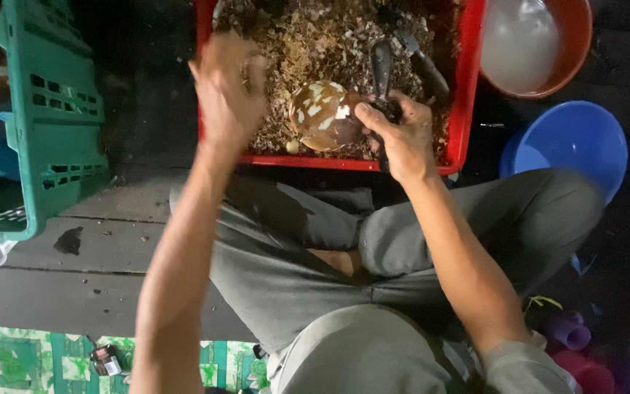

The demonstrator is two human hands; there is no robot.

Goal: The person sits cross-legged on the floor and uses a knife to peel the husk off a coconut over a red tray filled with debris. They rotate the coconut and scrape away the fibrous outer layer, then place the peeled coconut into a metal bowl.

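Over the red tray (pixel 468 87) of husk scraps (pixel 308 44), the right hand (pixel 401 135) worked a dark-handled tool (pixel 382 69) against a coconut (pixel 322 115). Brown, round, part-scraped with pale patches showing, the nut sat inside the tray near its front wall, resting on the scraps.

Right hand: fingers clamped on the tool's handle, thumb pressed toward the nut's right flank; blade end hidden behind the hand, so where it met the shell could not be told. Wrist bent slightly inward, forearm running up from the lap at a slant.

Left hand (pixel 226 87): raised above the tray's left part, blurred, palm down, fingers loosely together. Whether it held anything could not be told; it stood just left of the nut, not plainly touching it.

Judgement on doing the scraping well: the nut looked unsteadied, so the left hand would do best cupped on its left side, away from the tool's path. Short strokes directed away from the body and thumb would suit, turning the nut so brown patches come under the tool. Keeping it low over the tray would let shavings fall among the scraps.

Person sat cross-legged on dark boards (pixel 111 255). Green crate (pixel 45 109) at left; orange basin (pixel 537 44) with cloudy water and blue bowl (pixel 570 146) at right.
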